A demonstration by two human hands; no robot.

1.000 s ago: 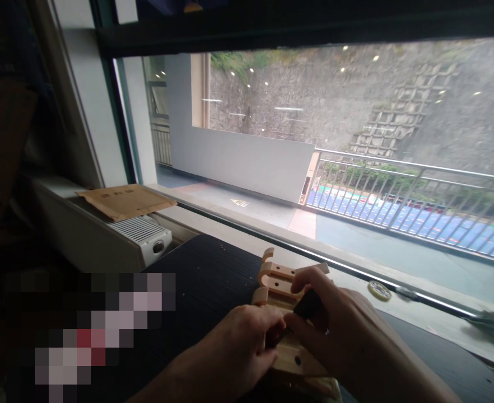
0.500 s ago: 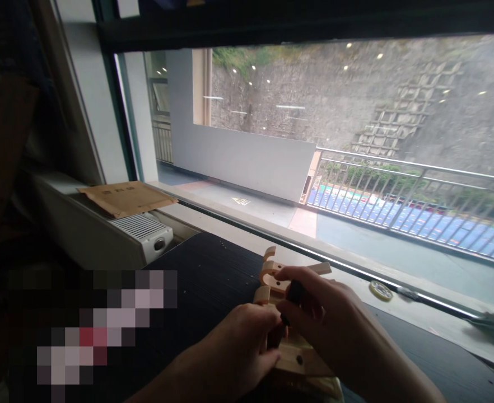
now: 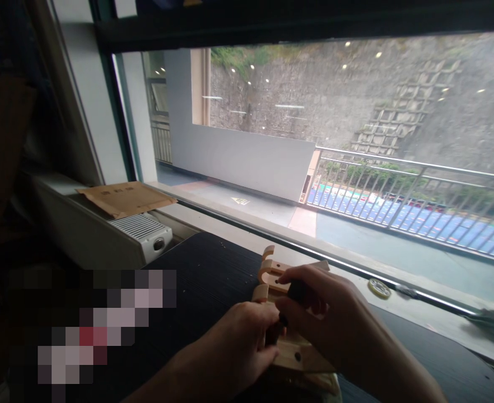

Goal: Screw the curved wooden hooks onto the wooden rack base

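A pale wooden assembly (image 3: 277, 275) with curved hook-shaped ends and drilled holes lies on the black table (image 3: 205, 280) near the bottom middle. My left hand (image 3: 234, 347) has its fingers curled against the assembly's near left side. My right hand (image 3: 322, 319) is closed round a small black tool (image 3: 296, 291), whose lower end sits on the wood between my two hands. Much of the assembly is hidden under both hands.
A white unit with a grille (image 3: 144, 232) stands at the left, with a brown cardboard envelope (image 3: 125, 197) on top. A small yellow tape roll (image 3: 378, 288) lies on the window sill at the right. A large window (image 3: 314, 140) fills the view behind the table.
My right hand has shifted slightly up and left with the black tool. My left hand stays on the wood.
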